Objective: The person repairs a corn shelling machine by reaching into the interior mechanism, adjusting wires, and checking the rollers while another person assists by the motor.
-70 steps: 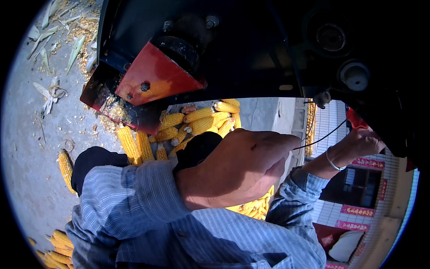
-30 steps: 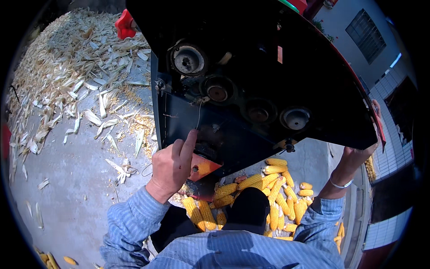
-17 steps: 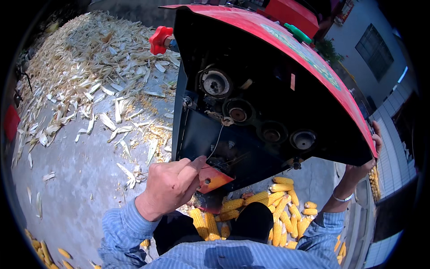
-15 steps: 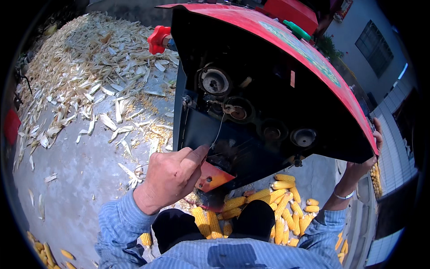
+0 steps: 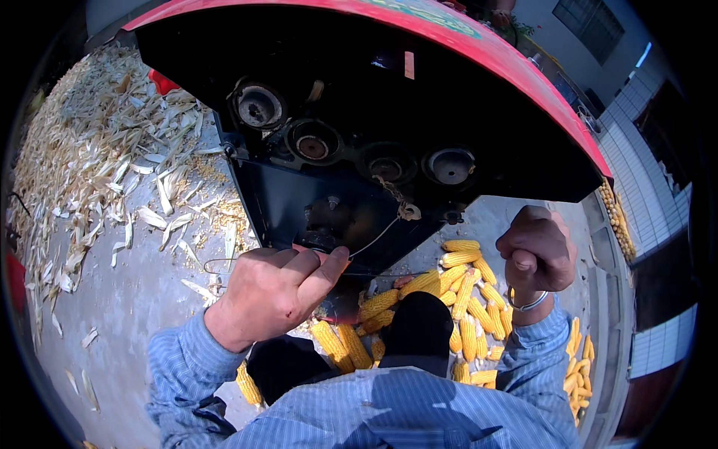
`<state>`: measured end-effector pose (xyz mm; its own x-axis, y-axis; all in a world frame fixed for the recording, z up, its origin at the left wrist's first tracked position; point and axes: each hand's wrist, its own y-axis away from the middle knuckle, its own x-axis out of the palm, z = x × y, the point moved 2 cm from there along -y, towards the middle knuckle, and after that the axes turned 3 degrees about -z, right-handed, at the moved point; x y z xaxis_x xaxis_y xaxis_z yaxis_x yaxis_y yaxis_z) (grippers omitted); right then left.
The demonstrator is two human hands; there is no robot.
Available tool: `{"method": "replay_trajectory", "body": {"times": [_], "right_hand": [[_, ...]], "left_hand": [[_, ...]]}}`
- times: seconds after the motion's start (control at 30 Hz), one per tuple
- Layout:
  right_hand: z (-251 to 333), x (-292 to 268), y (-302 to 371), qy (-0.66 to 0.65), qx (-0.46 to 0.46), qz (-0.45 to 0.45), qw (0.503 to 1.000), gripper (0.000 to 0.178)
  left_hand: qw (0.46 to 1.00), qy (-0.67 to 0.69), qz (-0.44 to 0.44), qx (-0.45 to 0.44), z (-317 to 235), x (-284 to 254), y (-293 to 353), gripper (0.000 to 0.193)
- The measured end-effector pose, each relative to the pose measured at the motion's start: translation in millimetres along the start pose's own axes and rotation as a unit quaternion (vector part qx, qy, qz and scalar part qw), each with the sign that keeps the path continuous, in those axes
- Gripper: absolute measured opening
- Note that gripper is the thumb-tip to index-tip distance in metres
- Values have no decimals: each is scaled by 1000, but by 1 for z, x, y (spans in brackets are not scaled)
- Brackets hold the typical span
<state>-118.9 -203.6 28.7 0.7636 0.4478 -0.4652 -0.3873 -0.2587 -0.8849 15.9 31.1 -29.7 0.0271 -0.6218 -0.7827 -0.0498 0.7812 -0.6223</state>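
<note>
My left hand (image 5: 277, 295) is closed in a pinch on a thin wire (image 5: 376, 237), just below the dark housing of a machine. The wire curves up and right to a clump of plant fibre (image 5: 408, 211) at its far end, and another stretch loops out left of the hand. My right hand (image 5: 540, 248) is curled into a loose fist right of the machine, touching nothing visible. Above both hands, a red metal hood (image 5: 550, 93) tops the machine's dark underside (image 5: 329, 52). Several round hubs (image 5: 450, 165) sit in a row there.
Yellow corn cobs (image 5: 467, 307) lie around my feet and by the right wall (image 5: 621, 292). A heap of dry husks (image 5: 90, 142) spreads over the concrete floor (image 5: 142, 299) on the left. A red knob (image 5: 162, 82) juts out beside the hood.
My right hand has let go of the hood's edge and come down toward me, fingers curled. The wire's fibre-wrapped end has swung right and down. The machine appears further left in the view.
</note>
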Motion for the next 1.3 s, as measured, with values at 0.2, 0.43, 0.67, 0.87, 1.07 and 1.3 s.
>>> {"method": "replay_trajectory", "body": {"times": [0.2,0.43,0.67,0.87,1.07,1.3], "right_hand": [[-1,17,9,-117,128,123,977,19],[-6,31,32,-255,276,53,925,9],[3,42,41,-397,398,-9,827,12],[6,46,28,-315,333,58,887,12],[9,48,28,-350,416,53,838,14],[9,51,18,-266,299,143,905,14]], "left_hand": [[994,-47,20,95,-13,10,-16,33],[991,-83,-14,100,-18,9,-20,36],[992,-95,5,89,-19,7,-14,39],[994,-64,18,83,-19,10,-10,39],[997,-46,19,56,-20,12,-6,50],[995,-60,29,74,-17,8,-3,40]]}}
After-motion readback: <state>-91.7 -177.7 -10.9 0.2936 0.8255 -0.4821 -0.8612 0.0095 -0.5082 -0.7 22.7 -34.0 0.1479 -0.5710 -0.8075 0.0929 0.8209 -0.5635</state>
